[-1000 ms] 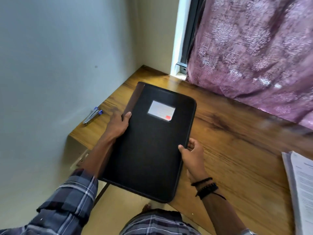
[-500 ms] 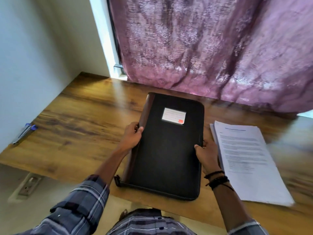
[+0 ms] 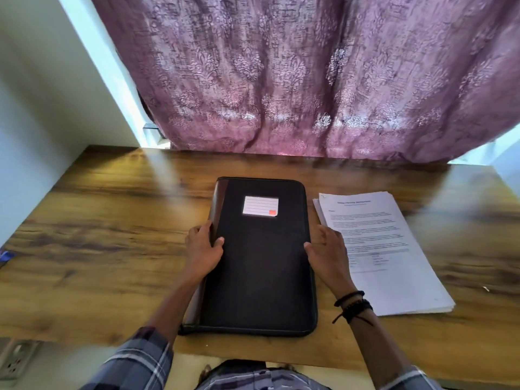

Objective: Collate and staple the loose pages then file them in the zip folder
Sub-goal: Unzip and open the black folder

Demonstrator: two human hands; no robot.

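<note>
From the head view, the zip folder (image 3: 261,266) lies flat and closed on the wooden desk (image 3: 112,249), directly in front of the person. Its long axis runs straight away from them, with the white label (image 3: 260,206) towards the far end. The left hand (image 3: 204,249) grips the spine edge, thumb on the cover and fingers curled round the side. The right hand (image 3: 327,249) sits at the opposite edge with its fingers loose and spread. Only the thumb seems to touch the folder, though blur makes that hard to confirm. The loose pages (image 3: 394,249) sit in a stack just beside the folder on its right, roughly parallel to it. They are just past the right hand's fingertips, so that hand looks the likelier one to pick them up. I can see no stapler.
</note>
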